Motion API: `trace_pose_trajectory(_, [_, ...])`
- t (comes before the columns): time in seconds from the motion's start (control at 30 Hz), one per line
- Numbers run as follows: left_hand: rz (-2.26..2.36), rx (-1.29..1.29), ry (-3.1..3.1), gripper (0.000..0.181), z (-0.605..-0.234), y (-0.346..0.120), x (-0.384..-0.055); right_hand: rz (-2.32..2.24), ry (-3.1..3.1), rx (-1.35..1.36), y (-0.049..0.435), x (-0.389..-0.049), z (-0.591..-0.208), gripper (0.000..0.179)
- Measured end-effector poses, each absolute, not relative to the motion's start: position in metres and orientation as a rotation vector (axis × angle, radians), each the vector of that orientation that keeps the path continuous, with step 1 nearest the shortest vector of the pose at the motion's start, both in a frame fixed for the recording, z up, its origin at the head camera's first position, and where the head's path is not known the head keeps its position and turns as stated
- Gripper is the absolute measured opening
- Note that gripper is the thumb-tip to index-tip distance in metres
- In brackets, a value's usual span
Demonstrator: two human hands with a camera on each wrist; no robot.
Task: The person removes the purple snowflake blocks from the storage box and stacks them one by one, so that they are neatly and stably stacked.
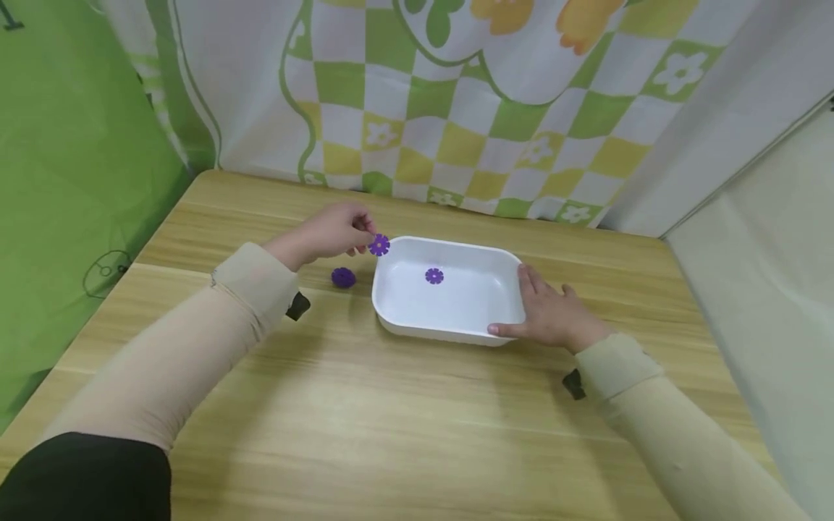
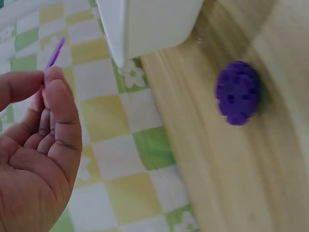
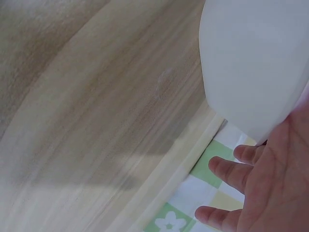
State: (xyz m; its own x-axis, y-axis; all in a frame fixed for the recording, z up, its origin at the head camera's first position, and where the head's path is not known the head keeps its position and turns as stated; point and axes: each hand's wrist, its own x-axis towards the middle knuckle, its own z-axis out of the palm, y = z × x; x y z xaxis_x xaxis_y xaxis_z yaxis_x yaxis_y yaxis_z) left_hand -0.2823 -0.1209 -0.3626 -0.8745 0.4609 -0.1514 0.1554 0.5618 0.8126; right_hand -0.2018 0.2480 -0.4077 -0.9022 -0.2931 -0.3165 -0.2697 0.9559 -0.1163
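My left hand (image 1: 335, 233) pinches a purple notched plastic disc (image 1: 379, 245), a snowflake building piece, between thumb and index finger. It holds the piece at the left rim of a white tray (image 1: 449, 334); in the left wrist view this piece (image 2: 57, 50) shows edge-on. Inside the tray lies another purple snowflake piece (image 1: 434, 276). Left of the tray, below the left hand, a small stack of purple snowflake pieces (image 1: 343, 277) sits on the table. My right hand (image 1: 550, 312) rests against the tray's right end, thumb along the front rim, other fingers extended.
The wooden table (image 1: 404, 434) spreads around the tray. At its back edge hangs a checked green, yellow and white curtain (image 1: 456, 123). Green fabric (image 1: 72, 181) is on the left, and a pale wall (image 1: 775, 239) stands to the right.
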Motion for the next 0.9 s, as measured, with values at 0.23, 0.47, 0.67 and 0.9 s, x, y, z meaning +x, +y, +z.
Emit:
trace_pose_trajectory(0.23, [1.442,0.358,2.352,0.012,-0.382,-0.141,-0.285,-0.116,2.762,-0.414,0.249,-0.202,-0.407,0.130])
trace_pose_trajectory(0.47, [1.468,0.246,2.294,0.014,-0.402,-0.163,-0.286,-0.127,2.751,-0.426,0.249,-0.204,-0.412,0.128])
trace_pose_trajectory(0.67, [1.410,0.214,2.285,0.010,-0.417,-0.177,-0.284,-0.118,2.748,-0.425,0.248,-0.204,-0.410,0.128])
trace_pose_trajectory(0.9, [1.375,0.234,2.283,0.007,-0.429,-0.183,-0.282,-0.135,2.738,-0.414,0.248,-0.204,-0.411,0.129])
